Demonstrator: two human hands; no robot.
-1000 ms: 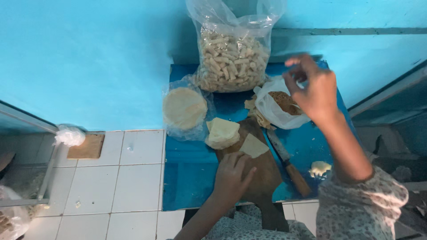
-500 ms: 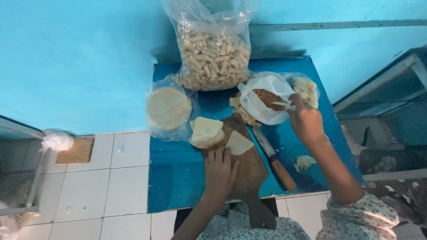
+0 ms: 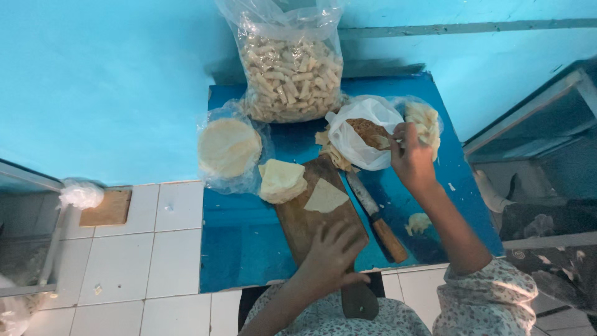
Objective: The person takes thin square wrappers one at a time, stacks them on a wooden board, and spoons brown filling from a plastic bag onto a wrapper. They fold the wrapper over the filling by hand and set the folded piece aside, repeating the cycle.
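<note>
My left hand (image 3: 333,255) lies flat on the near end of a wooden cutting board (image 3: 297,218), fingers spread. A pale triangular wrapper sheet (image 3: 324,196) lies on the board ahead of it. My right hand (image 3: 407,154) is closed on a small utensil, its tip reaching into a white plastic bag of brown filling (image 3: 364,134). A stack of cut wrappers (image 3: 281,180) sits at the board's far left corner. A knife with a wooden handle (image 3: 379,221) lies to the right of the board.
A low blue table (image 3: 242,249) bears everything. A large clear bag of rolled snacks (image 3: 289,71) stands at the back. Round wrappers in plastic (image 3: 229,148) lie at left. A dough scrap (image 3: 418,222) lies near the right edge. White tiled floor (image 3: 124,261) is at left.
My right hand came down from above the table to the white bag of filling. The left hand stayed on the board. The view shifted slightly.
</note>
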